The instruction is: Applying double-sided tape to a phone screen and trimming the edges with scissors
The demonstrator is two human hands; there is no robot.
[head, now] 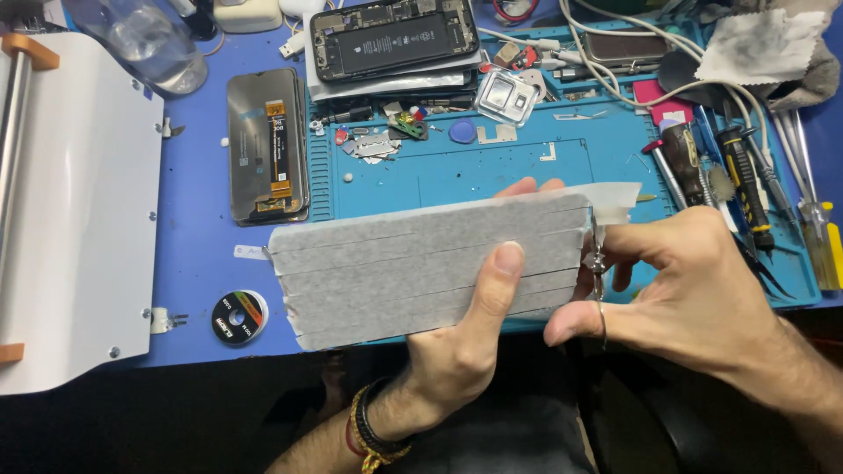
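Note:
My left hand [479,333] grips a flat grey sheet [386,268] cut into long parallel strips, thumb on its front and fingertips showing behind its top edge. My right hand [694,285] holds small metal scissors [598,281] at the sheet's right edge, thumb through a ring. A pale backing strip [615,197] sticks out at the sheet's upper right corner. Dark and yellow bracelets [373,430] sit on my left wrist.
A teal work mat [492,171] lies on a blue table, with an opened phone [391,39], small parts, a detached screen [268,145], screwdrivers [746,184] at right, a white machine [75,211] at left, and a small tape roll [239,317].

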